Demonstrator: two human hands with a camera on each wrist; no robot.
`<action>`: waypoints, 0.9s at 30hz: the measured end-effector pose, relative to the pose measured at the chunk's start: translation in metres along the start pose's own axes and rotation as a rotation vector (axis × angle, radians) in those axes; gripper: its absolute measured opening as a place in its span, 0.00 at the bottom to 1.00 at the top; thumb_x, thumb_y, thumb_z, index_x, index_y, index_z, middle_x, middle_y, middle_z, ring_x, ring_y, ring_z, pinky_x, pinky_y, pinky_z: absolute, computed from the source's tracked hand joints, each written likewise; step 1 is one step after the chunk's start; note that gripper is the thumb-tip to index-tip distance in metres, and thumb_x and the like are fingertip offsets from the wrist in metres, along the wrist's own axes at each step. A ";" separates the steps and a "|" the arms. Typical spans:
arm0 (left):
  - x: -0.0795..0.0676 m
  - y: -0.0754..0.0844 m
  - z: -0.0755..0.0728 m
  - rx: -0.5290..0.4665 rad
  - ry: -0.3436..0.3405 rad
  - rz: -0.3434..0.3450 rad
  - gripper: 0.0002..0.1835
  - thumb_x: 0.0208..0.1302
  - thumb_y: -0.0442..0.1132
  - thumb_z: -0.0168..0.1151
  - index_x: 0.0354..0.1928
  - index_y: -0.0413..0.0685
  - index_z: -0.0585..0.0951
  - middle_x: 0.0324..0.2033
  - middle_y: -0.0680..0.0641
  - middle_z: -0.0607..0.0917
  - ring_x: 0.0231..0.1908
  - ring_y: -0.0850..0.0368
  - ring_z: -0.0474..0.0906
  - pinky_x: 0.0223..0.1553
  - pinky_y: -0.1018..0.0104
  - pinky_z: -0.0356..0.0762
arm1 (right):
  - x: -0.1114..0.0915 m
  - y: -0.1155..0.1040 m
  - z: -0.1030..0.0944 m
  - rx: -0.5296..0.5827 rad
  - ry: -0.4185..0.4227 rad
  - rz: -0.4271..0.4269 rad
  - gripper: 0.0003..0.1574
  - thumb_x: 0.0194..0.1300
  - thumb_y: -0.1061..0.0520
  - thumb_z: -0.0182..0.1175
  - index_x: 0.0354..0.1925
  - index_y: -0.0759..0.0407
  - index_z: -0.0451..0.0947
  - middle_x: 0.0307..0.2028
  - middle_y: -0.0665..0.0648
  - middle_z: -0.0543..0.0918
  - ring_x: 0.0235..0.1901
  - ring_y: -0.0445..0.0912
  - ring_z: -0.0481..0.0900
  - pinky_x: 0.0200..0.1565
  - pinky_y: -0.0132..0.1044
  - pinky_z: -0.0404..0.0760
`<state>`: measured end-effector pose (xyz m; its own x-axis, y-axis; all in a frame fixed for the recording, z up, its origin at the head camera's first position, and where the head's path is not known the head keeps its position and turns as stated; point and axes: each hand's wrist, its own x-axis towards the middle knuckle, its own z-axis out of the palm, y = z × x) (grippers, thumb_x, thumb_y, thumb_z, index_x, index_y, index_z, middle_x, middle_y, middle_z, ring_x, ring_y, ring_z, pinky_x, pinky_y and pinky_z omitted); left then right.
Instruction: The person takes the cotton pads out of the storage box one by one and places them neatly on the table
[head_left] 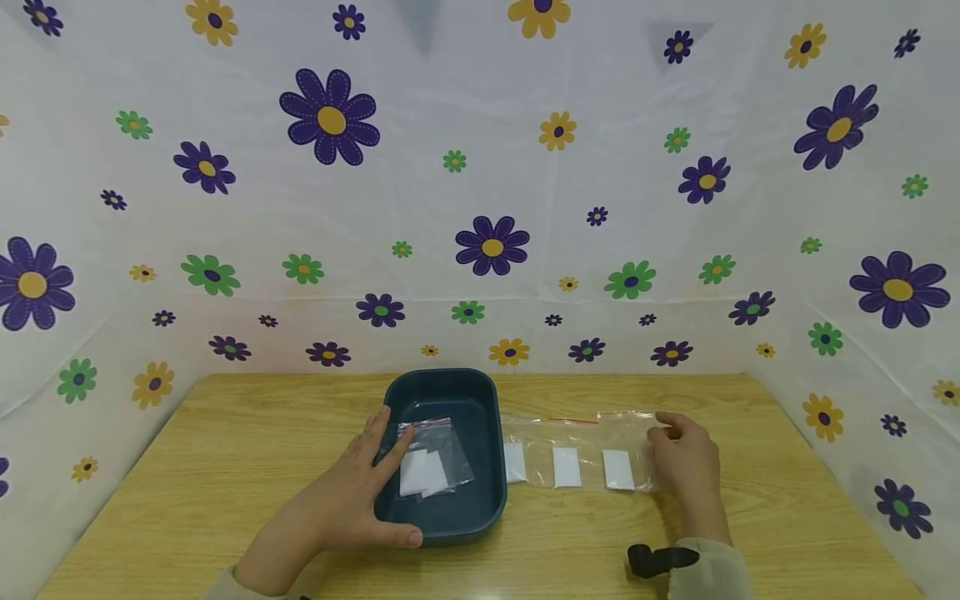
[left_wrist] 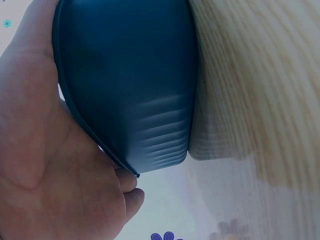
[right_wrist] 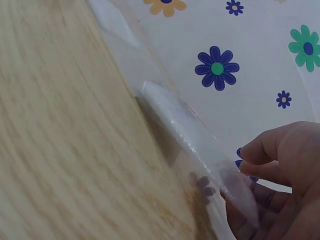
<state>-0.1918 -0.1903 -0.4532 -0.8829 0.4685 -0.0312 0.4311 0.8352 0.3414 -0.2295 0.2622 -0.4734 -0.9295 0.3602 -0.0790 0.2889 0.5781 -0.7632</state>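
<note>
A dark blue plastic bin point(head_left: 467, 523) stands on the table, with small clear zip bags point(head_left: 457, 454) holding white squares inside it. My left hand point(head_left: 352, 487) rests on its left side, thumb spread along the near rim and fingers over the left rim. In the left wrist view my palm lies along the rim. Right of the bin, clear zip bags with white squares lie in a row. My right hand point(head_left: 684, 458) touches the end of the rightmost zip bag point(head_left: 618, 469). In the right wrist view, thumb and index finger are parted, with other fingers against the bag.
The wood-grain table point(head_left: 225, 467) reaches back to a white cloth point(head_left: 420, 200) printed with flowers, which also hangs along both sides. A black strap point(head_left: 660, 560) sits at the right wrist by the sleeve. The bag row's left end sits against the bin.
</note>
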 end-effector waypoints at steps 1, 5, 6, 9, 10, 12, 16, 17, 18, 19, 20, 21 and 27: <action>0.000 0.000 0.000 0.000 0.002 0.001 0.68 0.41 0.84 0.60 0.80 0.61 0.46 0.79 0.38 0.35 0.77 0.32 0.39 0.65 0.29 0.59 | 0.000 0.000 0.000 -0.007 0.001 -0.006 0.30 0.71 0.51 0.52 0.67 0.61 0.72 0.54 0.68 0.79 0.49 0.58 0.77 0.44 0.46 0.78; 0.000 0.000 0.000 0.005 0.002 0.001 0.68 0.41 0.84 0.59 0.80 0.62 0.46 0.79 0.38 0.35 0.77 0.33 0.39 0.65 0.30 0.60 | -0.001 0.001 0.000 -0.024 0.011 -0.011 0.29 0.72 0.51 0.51 0.67 0.60 0.72 0.55 0.67 0.79 0.52 0.59 0.76 0.49 0.53 0.75; 0.000 0.000 0.000 0.005 0.002 0.001 0.68 0.41 0.84 0.59 0.80 0.62 0.46 0.79 0.38 0.35 0.77 0.33 0.39 0.65 0.30 0.60 | -0.001 0.001 0.000 -0.024 0.013 -0.012 0.29 0.72 0.51 0.51 0.67 0.60 0.72 0.55 0.66 0.79 0.52 0.59 0.76 0.49 0.53 0.75; 0.000 0.000 0.000 0.003 0.001 0.001 0.68 0.41 0.84 0.60 0.80 0.61 0.46 0.79 0.38 0.35 0.77 0.32 0.39 0.65 0.30 0.60 | -0.002 0.000 0.001 -0.021 0.025 -0.012 0.29 0.72 0.51 0.51 0.66 0.60 0.73 0.55 0.66 0.80 0.52 0.59 0.77 0.49 0.53 0.75; 0.000 -0.001 0.000 0.002 0.000 -0.002 0.68 0.41 0.84 0.60 0.80 0.61 0.46 0.79 0.38 0.35 0.77 0.33 0.38 0.65 0.30 0.60 | -0.002 0.000 0.001 -0.018 0.026 -0.012 0.28 0.72 0.51 0.51 0.66 0.60 0.73 0.55 0.65 0.79 0.52 0.59 0.77 0.49 0.53 0.75; 0.000 0.000 0.000 0.000 0.000 -0.001 0.68 0.42 0.84 0.60 0.80 0.61 0.46 0.79 0.38 0.35 0.77 0.33 0.38 0.66 0.30 0.59 | -0.003 -0.001 0.001 -0.015 0.023 -0.012 0.28 0.72 0.51 0.51 0.66 0.60 0.72 0.55 0.65 0.79 0.53 0.59 0.76 0.50 0.53 0.75; -0.001 0.001 -0.001 0.001 0.005 0.012 0.67 0.43 0.82 0.61 0.80 0.60 0.47 0.79 0.37 0.36 0.76 0.32 0.39 0.66 0.30 0.59 | -0.005 -0.004 -0.001 -0.011 0.023 -0.025 0.28 0.73 0.50 0.51 0.66 0.60 0.72 0.56 0.65 0.79 0.54 0.59 0.77 0.50 0.52 0.76; -0.001 0.002 -0.001 0.002 0.006 0.016 0.67 0.43 0.82 0.61 0.80 0.59 0.47 0.79 0.36 0.36 0.76 0.32 0.39 0.66 0.30 0.59 | -0.005 -0.005 -0.001 -0.008 0.020 -0.032 0.28 0.73 0.50 0.52 0.66 0.60 0.72 0.56 0.65 0.79 0.54 0.59 0.77 0.49 0.52 0.77; -0.001 0.002 -0.002 0.002 0.006 0.018 0.67 0.43 0.82 0.61 0.80 0.59 0.47 0.78 0.36 0.36 0.76 0.32 0.40 0.66 0.30 0.59 | -0.006 -0.006 -0.001 -0.006 0.018 -0.040 0.28 0.73 0.50 0.52 0.66 0.59 0.73 0.56 0.65 0.79 0.54 0.59 0.77 0.49 0.51 0.77; -0.002 0.002 -0.002 0.001 0.006 0.020 0.67 0.43 0.82 0.61 0.80 0.59 0.48 0.78 0.36 0.36 0.76 0.31 0.40 0.65 0.30 0.59 | -0.007 -0.008 -0.002 0.001 0.015 -0.046 0.28 0.73 0.50 0.52 0.66 0.59 0.73 0.56 0.65 0.79 0.54 0.59 0.77 0.49 0.51 0.77; -0.002 0.002 -0.002 0.000 0.003 0.016 0.67 0.43 0.82 0.61 0.80 0.60 0.47 0.79 0.36 0.36 0.76 0.32 0.40 0.66 0.30 0.59 | -0.007 -0.010 -0.002 0.005 0.011 -0.054 0.28 0.73 0.50 0.52 0.66 0.60 0.73 0.56 0.65 0.79 0.55 0.59 0.77 0.49 0.51 0.78; -0.002 0.003 -0.003 -0.001 0.001 0.015 0.67 0.43 0.82 0.61 0.80 0.60 0.47 0.79 0.36 0.36 0.76 0.32 0.39 0.66 0.30 0.59 | -0.008 -0.011 -0.001 0.012 0.008 -0.058 0.28 0.73 0.50 0.53 0.66 0.59 0.73 0.56 0.65 0.79 0.55 0.59 0.77 0.50 0.52 0.78; -0.002 0.003 -0.003 -0.007 -0.003 0.016 0.67 0.43 0.82 0.61 0.80 0.60 0.47 0.78 0.36 0.36 0.76 0.31 0.40 0.65 0.30 0.60 | -0.010 -0.023 0.004 0.041 -0.011 -0.102 0.26 0.72 0.52 0.53 0.64 0.61 0.74 0.56 0.67 0.79 0.56 0.61 0.76 0.55 0.55 0.75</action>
<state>-0.1895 -0.1899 -0.4489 -0.8753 0.4828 -0.0282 0.4442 0.8256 0.3481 -0.2279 0.2427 -0.4574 -0.9562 0.2928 -0.0066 0.1834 0.5809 -0.7931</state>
